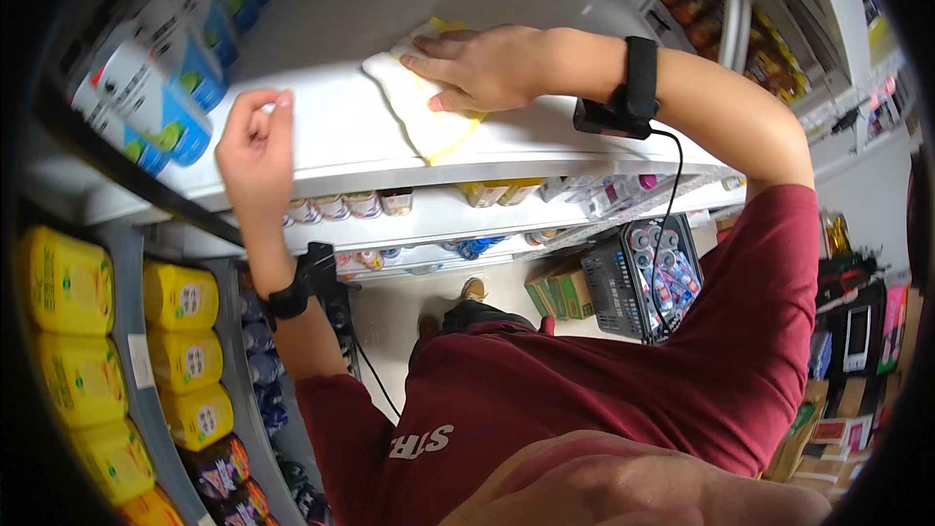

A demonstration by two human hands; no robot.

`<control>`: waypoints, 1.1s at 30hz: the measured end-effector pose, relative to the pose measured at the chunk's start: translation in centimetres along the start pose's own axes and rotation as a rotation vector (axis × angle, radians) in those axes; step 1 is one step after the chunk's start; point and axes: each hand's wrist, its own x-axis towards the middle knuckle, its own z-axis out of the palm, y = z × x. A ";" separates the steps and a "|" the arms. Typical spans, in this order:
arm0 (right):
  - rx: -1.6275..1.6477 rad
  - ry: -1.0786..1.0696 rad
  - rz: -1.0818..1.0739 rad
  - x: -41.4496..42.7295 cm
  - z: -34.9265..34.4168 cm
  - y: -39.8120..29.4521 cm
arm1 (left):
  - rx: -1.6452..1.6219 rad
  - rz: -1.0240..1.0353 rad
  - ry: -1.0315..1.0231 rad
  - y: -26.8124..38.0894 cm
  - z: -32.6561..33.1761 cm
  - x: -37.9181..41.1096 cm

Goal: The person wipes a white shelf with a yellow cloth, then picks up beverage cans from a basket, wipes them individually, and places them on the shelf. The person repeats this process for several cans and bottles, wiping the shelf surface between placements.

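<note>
A white cloth with yellow edging (pixel 431 113) lies on the white shelf board (pixel 336 120) of a shelving unit. My right hand (pixel 486 66) rests on the cloth, its fingers spread over the upper part and pressing it to the board. My left hand (pixel 256 131) is raised at the front edge of the shelf, its fingers curled in and nothing visible in it. Just left of it stand blue and white cans (pixel 157 102) in rows. Each of my wrists wears a black strap with a small device and a cable.
Lower shelves hold small cups (pixel 350 205) and yellow cartons (pixel 504 192). Yellow packs (pixel 73 281) fill the rack at left. On the floor are a gray basket of cans and bottles (pixel 613 292) and green-brown cardboard boxes (pixel 562 294). A metal frame (pixel 738 7) borders the shelf at upper right.
</note>
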 end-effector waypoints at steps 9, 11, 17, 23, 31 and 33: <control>-0.462 -0.461 0.001 -9.2 5.8 12.2 | 0.090 -0.036 0.016 0.0 -0.3 -0.3; -0.073 -0.386 0.305 -11.9 5.9 12.9 | 0.093 -0.036 0.029 -0.1 -0.7 -0.6; 0.182 -0.441 0.639 -18.3 7.9 16.9 | 0.084 -0.082 0.030 0.1 -0.6 -0.3; 0.209 -0.555 0.891 -21.1 9.7 18.9 | 0.090 -0.093 0.021 0.0 -0.6 -0.3; 0.130 -0.446 0.801 -21.8 12.7 25.2 | 0.081 -0.124 0.034 0.2 -0.5 -0.6; 0.115 -0.401 0.800 -21.9 14.0 27.2 | 0.075 -0.091 0.019 0.1 -0.5 -0.7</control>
